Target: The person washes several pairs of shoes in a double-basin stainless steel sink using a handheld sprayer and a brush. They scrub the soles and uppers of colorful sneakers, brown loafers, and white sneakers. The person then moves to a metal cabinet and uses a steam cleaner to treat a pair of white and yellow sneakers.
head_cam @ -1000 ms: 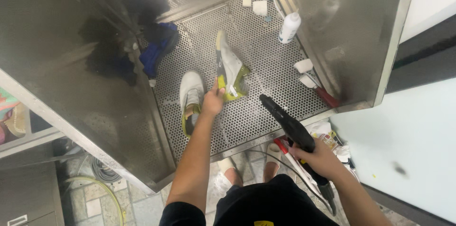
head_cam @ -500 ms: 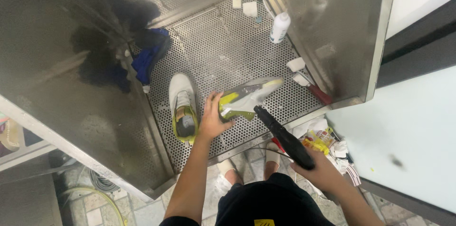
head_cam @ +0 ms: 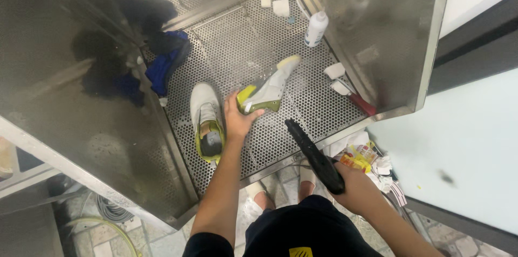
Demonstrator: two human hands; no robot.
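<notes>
My left hand [head_cam: 237, 121] grips the heel of a white and lime-green sneaker [head_cam: 268, 89], held on its side above a perforated steel floor [head_cam: 259, 35], toe pointing up and to the right. The other sneaker of the pair [head_cam: 206, 121] lies flat on that floor just left of my hand, opening upward. My right hand [head_cam: 350, 186] holds a black spray gun [head_cam: 313, 154], whose nozzle points up toward the held sneaker from a short gap below it.
Steel walls [head_cam: 70, 73] enclose the wash bay on the left and right. A blue cloth [head_cam: 167, 62] lies at the left wall, a white bottle [head_cam: 315, 28] and small white pads [head_cam: 280, 7] at the back, a red-handled brush [head_cam: 353, 97] at the right. Wrappers [head_cam: 367, 155] litter the tiled floor.
My left hand has turned the held sneaker from upright to lying on its side, then tipped its toe up and rightward. The spray gun has stayed low at the right.
</notes>
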